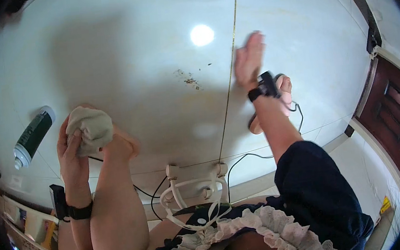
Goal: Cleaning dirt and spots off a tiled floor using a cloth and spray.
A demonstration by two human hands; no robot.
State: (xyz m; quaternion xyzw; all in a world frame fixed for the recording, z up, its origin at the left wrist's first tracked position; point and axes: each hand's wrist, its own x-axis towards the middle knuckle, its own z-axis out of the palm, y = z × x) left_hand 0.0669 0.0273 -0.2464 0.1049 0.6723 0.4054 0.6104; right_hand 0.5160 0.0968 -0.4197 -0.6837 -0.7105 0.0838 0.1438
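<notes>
My left hand (72,149) holds a bunched pale cloth (90,129) above my foot. To its left a green and white tube-shaped bottle or can (35,137) lies on the glossy white tiled floor (156,129). My right hand (250,59) is stretched out over the floor with nothing in it; its fingers lie close together and look slightly blurred. Between the hands, nearer the right one, small brown crumbs or dirt (191,81) are scattered on the tiles. Both wrists carry black straps with small devices.
A white metal stool frame (191,184) stands just below me, with black cables (247,155) running beside it. My pink-sandaled foot (285,94) is by the right forearm. A dark red panelled door (390,112) is at the right, an open drawer or shelf of items (35,230) at the lower left.
</notes>
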